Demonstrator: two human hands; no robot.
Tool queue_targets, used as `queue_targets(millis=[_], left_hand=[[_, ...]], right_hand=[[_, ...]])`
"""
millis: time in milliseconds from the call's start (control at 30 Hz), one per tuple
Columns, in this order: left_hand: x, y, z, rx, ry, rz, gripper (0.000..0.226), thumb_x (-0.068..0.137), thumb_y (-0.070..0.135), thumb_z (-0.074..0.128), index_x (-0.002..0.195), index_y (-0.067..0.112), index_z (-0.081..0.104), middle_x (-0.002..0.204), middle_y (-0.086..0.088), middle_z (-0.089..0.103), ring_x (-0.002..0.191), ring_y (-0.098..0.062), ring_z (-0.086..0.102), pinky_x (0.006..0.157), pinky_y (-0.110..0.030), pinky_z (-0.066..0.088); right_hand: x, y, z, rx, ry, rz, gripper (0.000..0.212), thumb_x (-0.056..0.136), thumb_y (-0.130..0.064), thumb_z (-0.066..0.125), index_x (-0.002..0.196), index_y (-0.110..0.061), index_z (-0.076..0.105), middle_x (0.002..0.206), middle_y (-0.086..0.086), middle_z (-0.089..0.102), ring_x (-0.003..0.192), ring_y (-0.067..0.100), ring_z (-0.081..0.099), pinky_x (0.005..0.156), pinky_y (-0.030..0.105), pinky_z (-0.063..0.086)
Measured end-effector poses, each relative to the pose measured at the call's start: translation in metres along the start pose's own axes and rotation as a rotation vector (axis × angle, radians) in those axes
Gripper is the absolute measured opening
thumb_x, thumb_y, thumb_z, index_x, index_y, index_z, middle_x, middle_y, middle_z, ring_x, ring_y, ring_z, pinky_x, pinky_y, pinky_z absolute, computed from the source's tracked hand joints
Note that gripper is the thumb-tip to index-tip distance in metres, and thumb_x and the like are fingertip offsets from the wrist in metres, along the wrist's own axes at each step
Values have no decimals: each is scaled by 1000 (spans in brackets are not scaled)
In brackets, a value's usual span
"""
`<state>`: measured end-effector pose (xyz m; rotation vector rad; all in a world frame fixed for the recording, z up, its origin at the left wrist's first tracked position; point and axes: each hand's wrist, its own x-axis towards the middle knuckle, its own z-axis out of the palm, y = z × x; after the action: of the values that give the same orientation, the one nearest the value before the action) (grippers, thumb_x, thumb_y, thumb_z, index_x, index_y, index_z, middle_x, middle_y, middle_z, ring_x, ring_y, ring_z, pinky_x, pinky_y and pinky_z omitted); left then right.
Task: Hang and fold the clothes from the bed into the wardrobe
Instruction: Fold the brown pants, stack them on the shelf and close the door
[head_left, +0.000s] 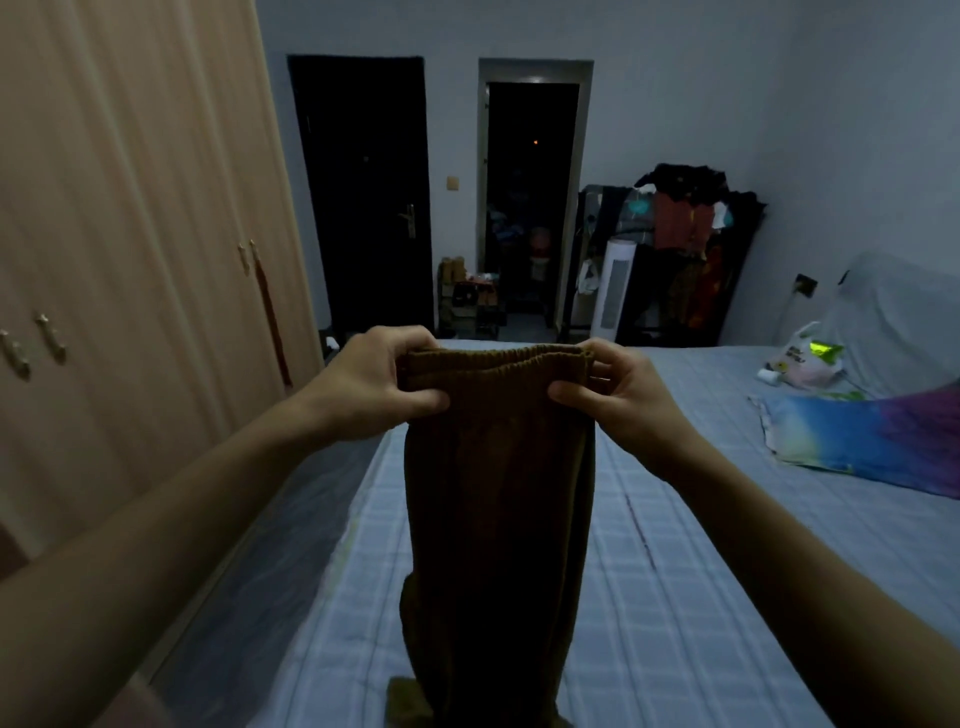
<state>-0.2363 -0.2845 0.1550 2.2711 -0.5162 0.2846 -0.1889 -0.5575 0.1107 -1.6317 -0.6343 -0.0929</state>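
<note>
A pair of brown trousers (498, 519) with an elastic waistband hangs in front of me over the bed (675, 571). My left hand (382, 382) grips the waistband's left end. At the right end my right hand (618, 395) pinches the waistband. The legs hang straight down and their lower ends bunch on the checked bedsheet near the bottom of the view. The wardrobe (130, 234), beige with its doors closed, stands along the left wall.
A tie-dye blue and purple cloth (872, 441) and a plastic bag (802, 358) lie on the bed's right side. Beyond the bed stand a dark closed door (363, 197), an open doorway (530, 197), a white tower fan (615, 291) and a loaded clothes rack (691, 249).
</note>
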Motion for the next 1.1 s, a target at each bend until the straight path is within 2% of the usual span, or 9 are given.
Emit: queue_targets(millis=[200, 300, 433, 500, 600, 733, 800, 967, 1100], left_hand=[[-18, 17, -21, 1, 130, -78, 26, 75, -3, 79, 97, 1, 66, 88, -23, 68, 81, -33, 68, 72, -48, 57], [-45, 21, -41, 28, 198, -149, 25, 74, -5, 79, 96, -1, 67, 89, -27, 67, 76, -25, 67, 72, -50, 56], [-99, 31, -74, 44, 324, -248, 27, 77, -2, 78, 102, 5, 69, 97, -20, 72, 92, -30, 71, 81, -45, 59], [-127, 38, -95, 67, 374, -268, 27, 78, 0, 78, 102, 8, 70, 97, -14, 73, 95, -25, 71, 84, -42, 60], [-168, 55, -122, 93, 477, -242, 30, 78, -1, 78, 106, 5, 69, 101, -13, 73, 97, -21, 71, 84, -31, 59], [-227, 88, -157, 145, 609, -163, 28, 80, -6, 74, 103, 10, 68, 96, -5, 71, 87, -6, 70, 73, -18, 56], [-256, 99, -177, 149, 668, -136, 28, 82, -4, 73, 106, 8, 67, 100, -4, 72, 92, -7, 71, 76, -19, 57], [-317, 120, -210, 161, 767, -136, 32, 83, 6, 74, 114, 8, 66, 108, -7, 73, 101, -15, 71, 83, -33, 60], [-348, 138, -225, 228, 808, -107, 30, 82, 7, 76, 111, 7, 67, 103, -4, 73, 93, -8, 71, 75, -22, 58]], right_hand=[[18, 0, 13, 75, -97, -23, 31, 79, -2, 75, 107, -6, 64, 101, 11, 72, 98, 23, 71, 79, 31, 59], [35, -4, 42, 125, -150, -77, 29, 81, -2, 73, 109, -6, 65, 100, 10, 73, 97, 22, 72, 79, 30, 58], [36, -26, 95, 172, -220, -142, 25, 83, -4, 72, 107, -7, 67, 100, 9, 73, 96, 21, 72, 80, 31, 59], [28, -40, 122, 196, -245, -175, 25, 84, -6, 72, 108, -7, 67, 99, 8, 73, 96, 18, 72, 79, 29, 59], [16, -73, 160, 224, -283, -238, 24, 85, -4, 71, 108, -5, 66, 99, 8, 72, 96, 17, 71, 78, 27, 58], [1, -130, 213, 261, -325, -316, 22, 86, -4, 70, 107, -8, 65, 99, 6, 72, 96, 17, 71, 79, 28, 58], [-7, -154, 239, 299, -345, -346, 23, 86, -5, 71, 108, -10, 66, 100, 4, 73, 97, 18, 71, 79, 28, 58], [-23, -191, 296, 355, -365, -375, 24, 84, -5, 73, 105, -15, 68, 95, -5, 75, 95, 12, 71, 76, 20, 55], [-30, -214, 318, 376, -368, -427, 24, 83, -9, 74, 106, -15, 69, 97, -6, 75, 95, 10, 71, 76, 17, 55]])
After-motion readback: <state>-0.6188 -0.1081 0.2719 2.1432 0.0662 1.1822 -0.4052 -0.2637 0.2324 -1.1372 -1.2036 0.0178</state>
